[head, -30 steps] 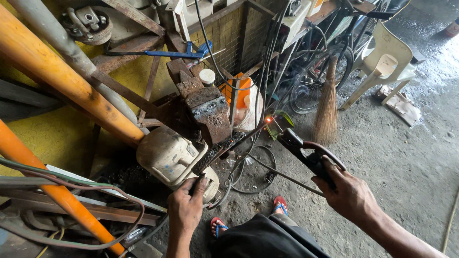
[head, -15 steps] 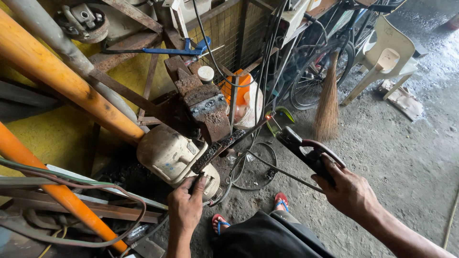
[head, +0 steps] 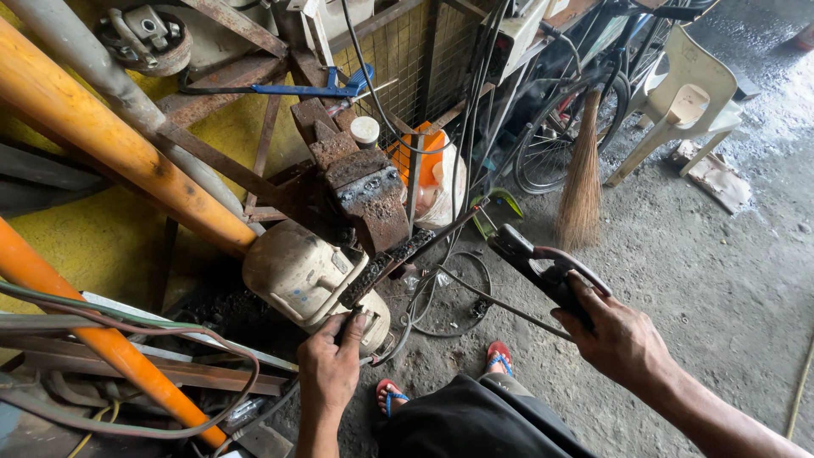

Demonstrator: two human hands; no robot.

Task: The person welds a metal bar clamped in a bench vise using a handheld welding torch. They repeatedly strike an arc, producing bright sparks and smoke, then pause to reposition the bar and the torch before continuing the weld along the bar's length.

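Observation:
My left hand (head: 331,369) grips the near end of a rusty flat metal bar (head: 386,265) that rests against a cream-coloured motor housing (head: 301,276) below a rusty bench vise (head: 360,191). My right hand (head: 619,339) is closed around the handle of a black welding electrode holder (head: 543,267). Its thin rod (head: 462,222) points up-left toward the far end of the bar. No spark shows at the rod's tip.
Orange pipes (head: 110,144) slant across the left. A blue hacksaw (head: 280,89) lies above the vise. A broom (head: 583,182), bicycle wheel (head: 560,140) and plastic chair (head: 682,102) stand at right. Cables (head: 454,297) loop on the concrete floor by my sandalled feet (head: 500,356).
The spark seen at the rod tip a second ago is gone. Both hands stay in nearly the same place.

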